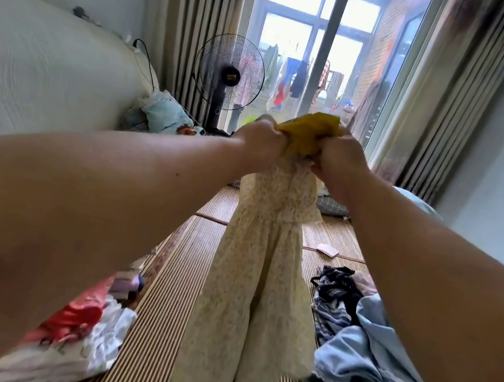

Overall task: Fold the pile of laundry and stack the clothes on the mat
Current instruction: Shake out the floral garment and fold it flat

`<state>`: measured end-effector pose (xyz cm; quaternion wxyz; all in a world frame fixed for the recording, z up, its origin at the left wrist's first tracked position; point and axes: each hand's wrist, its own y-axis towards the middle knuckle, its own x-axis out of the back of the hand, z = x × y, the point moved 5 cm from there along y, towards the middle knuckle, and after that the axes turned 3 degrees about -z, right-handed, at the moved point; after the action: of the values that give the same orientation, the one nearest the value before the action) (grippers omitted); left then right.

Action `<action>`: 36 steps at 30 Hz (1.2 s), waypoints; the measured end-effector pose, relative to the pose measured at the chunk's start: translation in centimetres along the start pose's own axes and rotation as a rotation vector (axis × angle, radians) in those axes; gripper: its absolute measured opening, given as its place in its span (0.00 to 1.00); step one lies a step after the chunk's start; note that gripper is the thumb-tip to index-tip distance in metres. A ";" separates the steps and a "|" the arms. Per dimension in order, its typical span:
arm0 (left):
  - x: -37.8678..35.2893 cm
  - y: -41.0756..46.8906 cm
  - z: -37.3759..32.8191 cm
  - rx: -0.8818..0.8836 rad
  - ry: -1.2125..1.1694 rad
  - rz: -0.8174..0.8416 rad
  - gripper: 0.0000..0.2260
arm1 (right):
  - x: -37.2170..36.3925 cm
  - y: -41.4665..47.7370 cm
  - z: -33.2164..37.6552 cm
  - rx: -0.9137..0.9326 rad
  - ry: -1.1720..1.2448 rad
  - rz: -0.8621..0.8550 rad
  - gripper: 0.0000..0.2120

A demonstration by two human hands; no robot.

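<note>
Fingers (265,141) of both hands are clenched on a dress (259,274).
It is held high, hem on the mat (157,324), likely to hang straight for folding.

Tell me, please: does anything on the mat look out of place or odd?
One small thing: a pale flat item lies alone on the mat, apart from the clothes; what it is cannot be told. Otherwise nothing stands out: both hands hold up the floral dress, with loose laundry to the right.
</note>
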<state>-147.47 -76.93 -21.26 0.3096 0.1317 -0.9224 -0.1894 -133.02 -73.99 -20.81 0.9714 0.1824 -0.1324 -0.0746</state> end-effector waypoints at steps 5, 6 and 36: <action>1.5 3.9 -1.9 -0.217 -0.037 -0.112 0.05 | 0.7 3.6 2.9 0.173 0.206 -0.022 0.20; 1.8 4.1 -2.1 -0.239 -0.053 -0.112 0.07 | 0.8 3.6 3.2 0.195 0.224 -0.012 0.20; -5.9 -36.1 16.9 0.551 -0.227 1.093 0.10 | -0.2 -33.5 -20.1 -0.664 -0.274 0.961 0.07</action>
<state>-148.89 -102.53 -52.35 0.2164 -0.3052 -0.8988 0.2285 -130.75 -98.08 -51.44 0.8755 -0.2223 -0.2938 0.3128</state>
